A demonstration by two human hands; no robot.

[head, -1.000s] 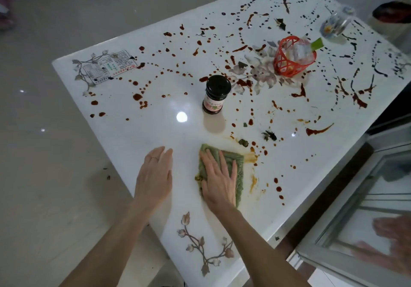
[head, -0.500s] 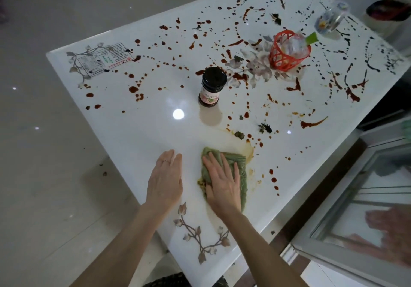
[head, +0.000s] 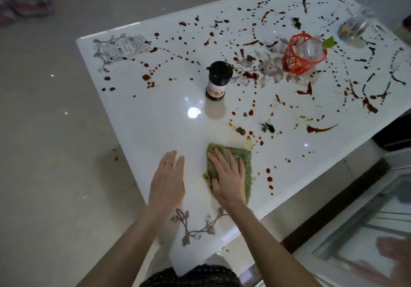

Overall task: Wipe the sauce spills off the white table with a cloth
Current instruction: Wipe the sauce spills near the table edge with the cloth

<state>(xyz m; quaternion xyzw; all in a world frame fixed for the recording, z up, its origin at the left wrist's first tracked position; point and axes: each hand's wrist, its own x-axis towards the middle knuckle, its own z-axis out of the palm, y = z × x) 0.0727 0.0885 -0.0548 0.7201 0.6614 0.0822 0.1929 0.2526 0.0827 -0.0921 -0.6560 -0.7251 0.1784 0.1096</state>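
Observation:
A green cloth (head: pixel 245 164) lies flat on the white table (head: pixel 155 117) near its front corner. My right hand (head: pixel 226 175) presses on the cloth with straight, spread fingers. My left hand (head: pixel 168 182) rests flat on the bare table just left of the cloth, a ring on one finger. Red-brown sauce spills (head: pixel 320 129) dot and streak most of the table beyond and to the right of the cloth. A yellowish smear (head: pixel 248 141) sits at the cloth's far edge.
A dark jar with a black lid (head: pixel 218 79) stands upright behind the cloth. A red mesh basket (head: pixel 300 57) with a clear wrapper lies further right, a glass (head: pixel 353 27) beyond it. Small dark scraps (head: pixel 268 127) lie among the spills. A glass-topped unit (head: pixel 367 226) stands at the right.
Both hands and the cloth have shifted slightly toward the table's front corner; the cloth stays under my right hand. The camera view has swung left.

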